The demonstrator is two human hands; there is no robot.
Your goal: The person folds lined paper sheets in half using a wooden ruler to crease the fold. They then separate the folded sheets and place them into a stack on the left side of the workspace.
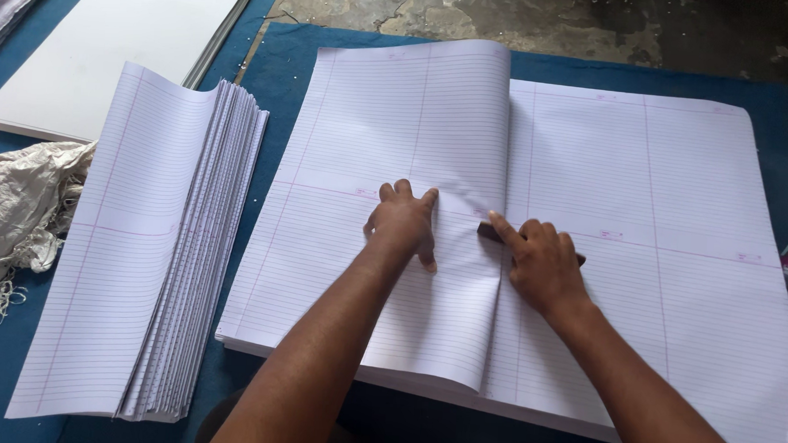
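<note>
1. Sheet, large, white paper ruled with fine lines and pink margins [414, 160]: folded over leftward on a big stack of like ruled sheets [676, 260], mid-bench; the fold bulges slightly at the top.
2. Left hand [403, 226]: flat on the folded sheet, fingers spread, gripping nothing.
3. Right hand [543, 263]: grip closed on a small dark brown block [489, 232], pressed at the crease.
4. Surroundings: fanned pile of folded ruled sheets [153, 255] to the left, plain white board [118, 41] beyond, crumpled pale sacking [14, 205] at left edge, blue bench cover [276, 75].
5. Orientation: crease runs away from the person, the long axis near-to-far.
</note>
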